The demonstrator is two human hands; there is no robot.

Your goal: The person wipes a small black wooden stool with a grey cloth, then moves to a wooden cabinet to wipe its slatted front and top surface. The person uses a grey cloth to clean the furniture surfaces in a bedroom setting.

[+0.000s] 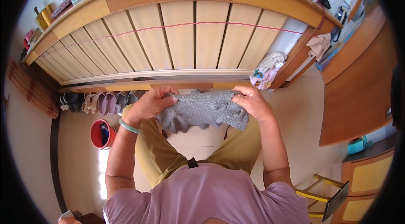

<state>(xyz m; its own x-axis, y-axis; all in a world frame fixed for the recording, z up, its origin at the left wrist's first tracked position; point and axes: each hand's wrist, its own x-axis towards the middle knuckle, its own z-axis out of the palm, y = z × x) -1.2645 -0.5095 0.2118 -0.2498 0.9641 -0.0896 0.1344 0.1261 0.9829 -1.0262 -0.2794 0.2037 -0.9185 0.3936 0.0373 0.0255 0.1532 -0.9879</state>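
Observation:
A grey knitted or textured cloth (pixel 204 110) hangs in front of me, above my knees. At its upper left corner my left hand (pixel 158 102) pinches the edge between thumb and fingers; a pale green bangle is on that wrist. My right hand (pixel 251 100) grips the upper right corner in the same way. The top edge is stretched between both hands, and the lower part falls in uneven folds. Behind it stands a slatted wooden cabinet (pixel 177 37) with a red cord (pixel 202 23) strung across its front.
Several pairs of shoes (pixel 107 102) line the cabinet's foot at the left, near a red bucket (pixel 102 133) holding something dark. Bundled cloths (pixel 269 68) fill the cabinet's right end. A beige cloth (pixel 319 46) hangs at the cord's end. A yellow-framed stool (pixel 335 200) is at the lower right.

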